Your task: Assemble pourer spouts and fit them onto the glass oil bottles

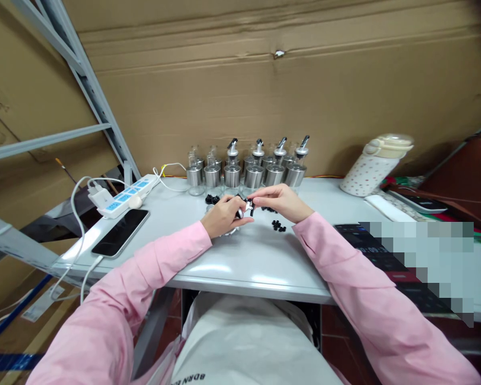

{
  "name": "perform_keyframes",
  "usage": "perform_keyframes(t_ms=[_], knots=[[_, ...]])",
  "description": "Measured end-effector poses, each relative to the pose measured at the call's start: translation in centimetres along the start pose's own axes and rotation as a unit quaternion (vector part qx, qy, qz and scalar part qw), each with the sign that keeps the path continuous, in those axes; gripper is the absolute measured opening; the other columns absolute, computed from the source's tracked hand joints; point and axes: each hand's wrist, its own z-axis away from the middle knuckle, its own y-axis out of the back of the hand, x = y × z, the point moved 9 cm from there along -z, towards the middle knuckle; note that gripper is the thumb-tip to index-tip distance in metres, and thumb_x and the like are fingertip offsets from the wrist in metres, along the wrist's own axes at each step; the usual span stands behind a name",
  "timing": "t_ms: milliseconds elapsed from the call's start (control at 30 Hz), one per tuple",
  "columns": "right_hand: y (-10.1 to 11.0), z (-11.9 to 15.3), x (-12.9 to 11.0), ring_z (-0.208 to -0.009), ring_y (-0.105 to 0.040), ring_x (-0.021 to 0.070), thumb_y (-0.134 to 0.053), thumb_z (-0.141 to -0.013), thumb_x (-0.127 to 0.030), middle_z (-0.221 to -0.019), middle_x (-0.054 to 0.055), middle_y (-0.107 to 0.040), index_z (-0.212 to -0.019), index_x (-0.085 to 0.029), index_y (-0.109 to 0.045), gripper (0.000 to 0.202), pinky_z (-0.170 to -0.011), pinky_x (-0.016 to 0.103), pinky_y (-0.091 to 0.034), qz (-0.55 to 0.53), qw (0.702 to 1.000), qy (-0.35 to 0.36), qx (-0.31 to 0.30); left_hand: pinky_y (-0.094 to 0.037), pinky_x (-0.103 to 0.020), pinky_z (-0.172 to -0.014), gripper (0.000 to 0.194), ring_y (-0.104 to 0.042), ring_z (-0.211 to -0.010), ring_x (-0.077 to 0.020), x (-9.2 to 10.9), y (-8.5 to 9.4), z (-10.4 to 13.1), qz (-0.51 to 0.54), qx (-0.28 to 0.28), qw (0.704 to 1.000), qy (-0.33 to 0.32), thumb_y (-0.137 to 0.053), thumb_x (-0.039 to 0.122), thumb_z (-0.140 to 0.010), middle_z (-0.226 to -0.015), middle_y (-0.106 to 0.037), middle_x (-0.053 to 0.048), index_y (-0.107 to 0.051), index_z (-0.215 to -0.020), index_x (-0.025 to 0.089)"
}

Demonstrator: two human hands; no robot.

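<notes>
Spout piece: a small silver-and-black assembly [248,206], near the center of the frame, raised above the table [244,256] between both hands.
Left hand [225,215]: grip narrow, fingers and thumb closed around the spout piece; finer detail is hidden by the fingers.
Right hand [281,202]: grip narrow, fingertips pinching a black part [251,210] against the spout piece; whether the two are joined cannot be told.
Fitted spouts [280,147]: four, upright on front-row bottles right of the row's left end, at upper center; these units appear complete.
Bare bottles [195,175]: two at the left end of the front row, with no spout; those in the row behind also show none and appear outstanding.
Loose black pieces [279,225]: small clusters right of center, just below the right hand.
Larger black pieces [212,199]: grouped left of center, beyond the left hand.
Pale pieces [231,232]: partly covered by the left hand.
Work status: judged partial; the held assembly is not yet on a bottle.
</notes>
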Motion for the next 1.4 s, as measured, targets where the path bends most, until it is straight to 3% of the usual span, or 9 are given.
perform_keyframes(t_ms=[400,567,667,833,1000,1167,1400], knots=[[-0.3,0.0,0.1,-0.066,-0.063,0.0148,-0.073,-0.062,-0.036,-0.071,0.003,-0.07,-0.083,-0.017,-0.073,0.028,-0.068,0.029,-0.049,-0.017,1.0,-0.012,-0.011,-0.045,-0.029,-0.069,0.03,-0.052,-0.071,-0.0149,0.0,-0.3,0.1,-0.02,-0.007,1.0,-0.008,-0.043,0.048,-0.087,-0.076,-0.057,-0.003,-0.043,-0.086,0.018],[-0.4,0.1,0.1,-0.067,-0.063,0.0144,-0.073,-0.062,-0.035,-0.073,0.002,-0.069,-0.091,-0.018,-0.071,0.034,-0.071,0.032,-0.05,-0.046,0.999,-0.008,-0.002,-0.045,-0.031,-0.072,0.032,-0.052,-0.074,-0.0163,-1.4,-0.8,0.5,-0.034,-0.027,0.998,0.04,-0.052,0.05,-0.081,-0.073,-0.059,-0.002,-0.045,-0.083,0.019],[-0.7,0.2,0.2,-0.067,-0.064,0.0142,-0.074,-0.062,-0.034,-0.073,0.003,-0.07,-0.086,-0.017,-0.071,0.029,-0.073,0.032,-0.05,-0.055,0.998,-0.017,-0.013,-0.044,-0.032,-0.073,0.034,-0.052,-0.073,-0.0165,-1.8,-0.9,0.7,-0.044,-0.029,0.997,0.054,-0.054,0.051,-0.079,-0.072,-0.06,-0.001,-0.045,-0.082,0.019],[-1.7,0.3,0.5,-0.067,-0.065,0.0143,-0.077,-0.058,-0.029,-0.075,0.002,-0.071,-0.087,-0.018,-0.071,0.031,-0.073,0.033,-0.051,-0.101,0.992,-0.041,-0.06,-0.043,-0.033,-0.075,0.034,-0.052,-0.061,-0.0134,-1.1,-0.5,0.4,-0.057,-0.016,0.998,0.028,-0.048,0.052,-0.083,-0.07,-0.06,0.001,-0.043,-0.083,0.019],[-1.7,0.3,1.0,-0.065,-0.065,0.0137,-0.076,-0.06,-0.031,-0.071,0.003,-0.07,-0.088,-0.018,-0.072,0.032,-0.075,0.035,-0.051,-0.138,0.987,-0.065,-0.055,-0.043,-0.032,-0.074,0.031,-0.052,-0.057,-0.0121,-0.3,0.3,0.2,-0.057,0.023,0.998,-0.002,-0.042,0.05,-0.087,-0.07,-0.062,0.001,-0.04,-0.086,0.018],[-2.0,0.6,1.0,-0.061,-0.064,0.0129,-0.078,-0.057,-0.027,-0.069,0.002,-0.07,-0.092,-0.019,-0.072,0.036,-0.074,0.036,-0.052,-0.17,0.979,-0.08,-0.082,-0.042,-0.032,-0.073,0.031,-0.051,-0.056,-0.0119,-0.3,0.5,0.1,-0.06,0.027,0.998,0.003,-0.043,0.049,-0.087,-0.07,-0.062,0.001,-0.04,-0.084,0.019],[-2.0,0.5,0.8,-0.063,-0.064,0.0134,-0.079,-0.053,-0.022,-0.072,0.001,-0.071,-0.094,-0.019,-0.071,0.042,-0.076,0.037,-0.05,-0.125,0.986,-0.066,-0.089,-0.043,-0.032,-0.071,0.032,-0.051,-0.059,-0.0128,-0.8,0.1,0.3,-0.053,0.008,0.998,0.03,-0.045,0.051,-0.085,-0.069,-0.061,0.001,-0.042,-0.081,0.019]])
